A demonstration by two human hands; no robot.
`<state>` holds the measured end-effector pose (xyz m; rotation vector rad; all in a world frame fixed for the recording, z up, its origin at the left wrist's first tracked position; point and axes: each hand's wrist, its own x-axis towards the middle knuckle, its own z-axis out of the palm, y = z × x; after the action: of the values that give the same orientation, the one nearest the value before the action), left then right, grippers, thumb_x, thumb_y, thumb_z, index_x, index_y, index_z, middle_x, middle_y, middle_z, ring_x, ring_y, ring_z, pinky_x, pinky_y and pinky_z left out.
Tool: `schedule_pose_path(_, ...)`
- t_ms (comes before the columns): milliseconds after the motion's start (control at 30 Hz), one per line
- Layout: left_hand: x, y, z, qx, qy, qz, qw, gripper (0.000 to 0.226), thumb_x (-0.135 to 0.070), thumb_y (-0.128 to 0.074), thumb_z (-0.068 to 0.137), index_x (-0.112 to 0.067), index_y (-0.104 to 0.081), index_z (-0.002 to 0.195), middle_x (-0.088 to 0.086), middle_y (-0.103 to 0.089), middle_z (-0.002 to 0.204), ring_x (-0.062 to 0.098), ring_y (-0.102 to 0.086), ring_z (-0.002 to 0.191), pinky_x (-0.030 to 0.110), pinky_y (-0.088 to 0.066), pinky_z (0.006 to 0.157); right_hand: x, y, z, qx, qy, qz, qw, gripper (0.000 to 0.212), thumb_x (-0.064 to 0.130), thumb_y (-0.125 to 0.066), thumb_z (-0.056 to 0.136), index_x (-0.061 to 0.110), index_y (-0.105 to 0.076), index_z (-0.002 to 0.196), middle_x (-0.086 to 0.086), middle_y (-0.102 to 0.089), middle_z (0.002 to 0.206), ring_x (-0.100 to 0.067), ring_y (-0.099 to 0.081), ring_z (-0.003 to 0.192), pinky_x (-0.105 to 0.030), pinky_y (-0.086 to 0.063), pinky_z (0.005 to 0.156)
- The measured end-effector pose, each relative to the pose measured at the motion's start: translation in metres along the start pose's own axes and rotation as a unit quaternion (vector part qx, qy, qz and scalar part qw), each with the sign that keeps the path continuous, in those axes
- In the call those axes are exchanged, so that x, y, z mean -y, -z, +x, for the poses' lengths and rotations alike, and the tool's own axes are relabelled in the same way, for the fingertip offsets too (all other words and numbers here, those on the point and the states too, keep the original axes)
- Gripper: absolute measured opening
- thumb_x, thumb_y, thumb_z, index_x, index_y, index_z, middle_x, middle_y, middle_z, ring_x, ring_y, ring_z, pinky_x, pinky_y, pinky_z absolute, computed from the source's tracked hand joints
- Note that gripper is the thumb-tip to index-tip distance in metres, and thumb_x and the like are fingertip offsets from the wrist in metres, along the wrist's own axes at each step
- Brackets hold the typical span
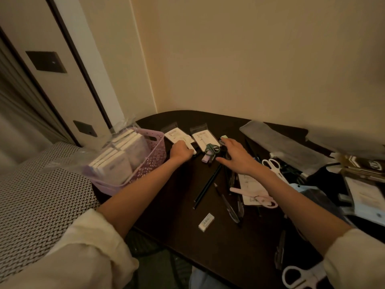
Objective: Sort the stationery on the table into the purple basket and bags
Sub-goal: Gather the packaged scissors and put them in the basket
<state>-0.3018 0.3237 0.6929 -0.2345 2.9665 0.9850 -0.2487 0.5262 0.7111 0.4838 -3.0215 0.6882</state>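
From the head view, the dark tabletop (183, 205) carries the stationery, and the purple basket (155, 151) stands at its left edge, already holding white packs. The left hand (180, 152) is curled round a small white item just beside the basket; what the item is I cannot tell. The right hand (235, 155) is spread wide with straight fingers and holds nothing; its fingertips are near a pale green eraser (224, 137), and green scissors (212, 150) lie just beside it. 2 clear bags (203, 135) with white cards lie behind the hands. Pencils (207, 184), a white eraser (206, 222) and white scissors (273, 165) are still loose.

To do this step well, I think the left hand should keep the item firm while the right hand takes only 1 small thing, not dragging the scissors along.
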Motion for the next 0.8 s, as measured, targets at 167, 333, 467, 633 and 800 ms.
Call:
schedule_pose_path(167, -0.004, -0.010, 0.018, -0.046, 0.047, 0.020, 0.998, 0.031, -0.033, -0.063, 0.091, -0.006, -0.062, 0.106, 0.010, -0.065, 0.106, 0.028, -0.063, 0.100, 0.033, -0.050, 0.075, -0.011, -0.003, 0.038, 0.012, 0.023, -0.008, 1.000, 0.076, 0.036, -0.060, 0.092, 0.013, -0.018, 0.151, -0.014, -0.031, 0.150, -0.031, -0.031, 0.137, -0.046, -0.033, 0.109)
schedule_pose_path(333, 0.003, -0.017, 0.034, -0.047, 0.088, -0.047, 0.994, 0.031, -0.030, -0.067, 0.085, -0.006, -0.064, 0.105, 0.008, -0.067, 0.102, 0.024, -0.064, 0.093, 0.036, -0.055, 0.079, -0.015, -0.010, 0.066, 0.011, 0.029, 0.009, 0.999, 0.070, 0.030, -0.060, 0.092, 0.013, -0.022, 0.149, -0.015, -0.034, 0.148, -0.032, -0.034, 0.135, -0.046, -0.035, 0.109)
schedule_pose_path(467, 0.000, -0.015, 0.037, -0.041, 0.121, -0.198, 0.972, 0.026, -0.011, -0.072, 0.083, -0.003, -0.064, 0.106, 0.010, -0.064, 0.107, 0.024, -0.062, 0.098, 0.030, -0.050, 0.071, -0.016, -0.018, 0.080, -0.051, 0.000, 0.101, 0.994, 0.055, 0.025, -0.058, 0.094, 0.008, -0.036, 0.142, -0.015, -0.045, 0.137, -0.028, -0.045, 0.125, -0.039, -0.041, 0.102)
schedule_pose_path(633, -0.017, -0.007, 0.024, 0.036, 0.109, -0.255, 0.960, 0.015, -0.018, -0.072, 0.086, -0.004, -0.067, 0.082, 0.005, -0.059, 0.074, 0.012, -0.049, 0.056, 0.020, -0.035, 0.043, -0.012, -0.017, 0.091, -0.110, -0.124, 0.377, 0.911, 0.053, 0.035, -0.063, 0.091, 0.004, -0.050, 0.132, -0.011, -0.064, 0.116, -0.019, -0.063, 0.103, -0.028, -0.051, 0.085)
schedule_pose_path(800, -0.031, -0.001, 0.013, 0.120, 0.027, -0.221, 0.968, 0.018, -0.020, -0.075, 0.083, -0.007, -0.073, 0.096, 0.003, -0.063, 0.076, 0.010, -0.049, 0.061, 0.020, -0.034, 0.046, -0.014, -0.009, 0.091, -0.074, -0.118, 0.469, 0.872, 0.028, 0.027, -0.067, 0.088, 0.007, -0.068, 0.108, -0.007, -0.071, 0.094, -0.018, -0.066, 0.088, -0.027, -0.050, 0.068)
